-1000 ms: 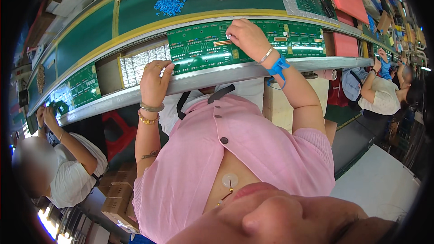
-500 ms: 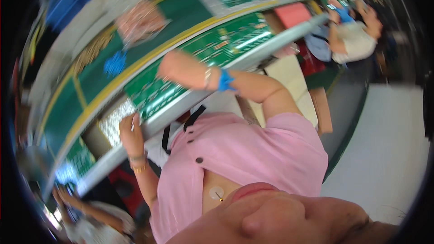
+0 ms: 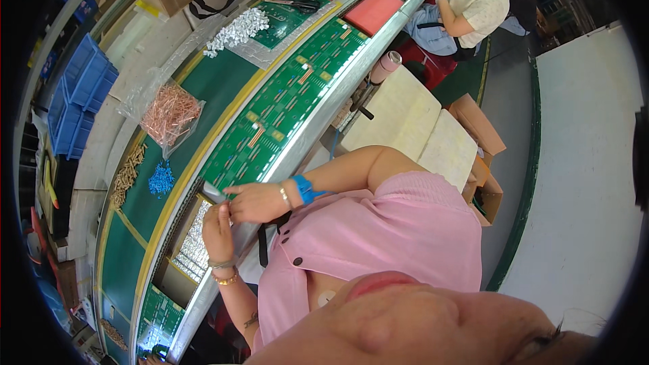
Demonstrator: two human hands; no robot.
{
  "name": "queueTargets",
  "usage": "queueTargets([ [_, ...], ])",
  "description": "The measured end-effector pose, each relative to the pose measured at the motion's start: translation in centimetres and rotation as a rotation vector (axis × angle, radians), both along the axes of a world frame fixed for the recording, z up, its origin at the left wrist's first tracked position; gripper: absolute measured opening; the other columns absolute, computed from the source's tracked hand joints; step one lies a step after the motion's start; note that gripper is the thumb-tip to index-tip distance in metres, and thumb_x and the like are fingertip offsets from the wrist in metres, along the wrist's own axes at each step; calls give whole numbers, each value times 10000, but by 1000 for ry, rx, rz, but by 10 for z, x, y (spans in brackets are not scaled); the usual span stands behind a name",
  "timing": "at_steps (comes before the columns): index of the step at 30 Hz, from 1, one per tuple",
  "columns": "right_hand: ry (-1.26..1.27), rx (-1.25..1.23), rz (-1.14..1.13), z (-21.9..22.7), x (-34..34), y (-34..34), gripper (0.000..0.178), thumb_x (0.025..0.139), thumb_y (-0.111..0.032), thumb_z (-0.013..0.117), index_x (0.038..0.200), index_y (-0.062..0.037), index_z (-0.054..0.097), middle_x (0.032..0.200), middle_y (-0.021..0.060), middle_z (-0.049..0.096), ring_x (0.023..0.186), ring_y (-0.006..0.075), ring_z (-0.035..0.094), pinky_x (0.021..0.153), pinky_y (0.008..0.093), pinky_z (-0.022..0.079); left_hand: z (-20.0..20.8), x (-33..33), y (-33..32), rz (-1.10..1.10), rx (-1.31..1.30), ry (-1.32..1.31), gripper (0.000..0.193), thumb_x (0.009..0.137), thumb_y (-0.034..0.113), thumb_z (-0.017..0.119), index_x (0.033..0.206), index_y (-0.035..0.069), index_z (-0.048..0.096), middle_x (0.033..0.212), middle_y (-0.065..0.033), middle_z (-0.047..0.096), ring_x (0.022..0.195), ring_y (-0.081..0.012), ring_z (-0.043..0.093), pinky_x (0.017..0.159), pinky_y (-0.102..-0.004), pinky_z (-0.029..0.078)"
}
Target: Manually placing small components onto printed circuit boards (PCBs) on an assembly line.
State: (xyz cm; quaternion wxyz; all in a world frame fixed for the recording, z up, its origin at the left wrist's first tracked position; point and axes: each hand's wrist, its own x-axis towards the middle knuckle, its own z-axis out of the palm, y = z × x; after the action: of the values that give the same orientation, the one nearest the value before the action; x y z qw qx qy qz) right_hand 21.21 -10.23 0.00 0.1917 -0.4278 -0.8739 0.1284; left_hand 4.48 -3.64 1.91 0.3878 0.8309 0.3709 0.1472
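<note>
My left hand (image 3: 218, 231) is closed, its fingertips pressed together near the near-left corner of a green circuit board (image 3: 280, 118). What it pinches, if anything, is too small to make out. My right hand (image 3: 258, 203), with a blue strap (image 3: 304, 190) on its wrist, is right beside it. The right index finger stretches out over the board's near end; its other fingers are partly hidden. The board lies along a rail beside me and carries many small components. Under my hands shows a silvery, bubbled sheet (image 3: 194, 247) in a frame.
Beyond the board lie a bag of copper-coloured pins (image 3: 170, 115), a heap of blue parts (image 3: 161, 179), brown parts (image 3: 128, 176) and white parts (image 3: 238, 30). Blue bins (image 3: 80, 94) stand at the left. Another person (image 3: 470, 10) works at the far right. A pink bottle (image 3: 386, 67) stands nearby.
My right hand has come from above the middle of the board down to my left hand. The view has turned, and the blur has cleared.
</note>
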Motion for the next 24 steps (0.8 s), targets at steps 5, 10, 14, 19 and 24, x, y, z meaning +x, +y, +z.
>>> queueTargets([
  [5,-58,-128,-193,13,49,-12,244,757,-81,494,963,-97,623,891,76,635,939,206,592,1041,480,260,5,-4,2,26,-29,-15,304,930,250,453,964,10,636,904,-156,614,864,-313,563,777,-363,430],
  [10,-162,-275,-501,32,90,-22,244,791,-79,515,1017,-65,606,929,137,637,882,284,598,982,463,342,18,-61,5,342,213,-46,234,875,222,538,965,23,623,960,-157,601,902,-324,549,791,-386,436],
  [14,-164,-128,-440,27,121,-12,254,800,-63,534,1044,-47,603,956,145,630,904,310,587,926,432,393,6,-133,21,688,504,144,557,838,372,567,1233,-2,448,1220,-214,452,1144,-383,406,977,-423,337],
  [19,16,-33,-448,38,135,71,285,826,-69,527,1102,-6,560,1025,145,595,914,309,568,800,376,438,-16,-256,34,1256,426,547,823,808,596,481,1335,-18,325,1408,-226,263,1315,-405,206,1050,-479,239],
  [24,-142,8,-581,25,156,151,297,859,-181,537,1094,-1,569,939,131,587,819,290,573,719,395,458,-20,-346,34,1482,224,739,894,795,677,409,1365,-1,291,1442,-180,232,1351,-364,141,1068,-485,199],
])
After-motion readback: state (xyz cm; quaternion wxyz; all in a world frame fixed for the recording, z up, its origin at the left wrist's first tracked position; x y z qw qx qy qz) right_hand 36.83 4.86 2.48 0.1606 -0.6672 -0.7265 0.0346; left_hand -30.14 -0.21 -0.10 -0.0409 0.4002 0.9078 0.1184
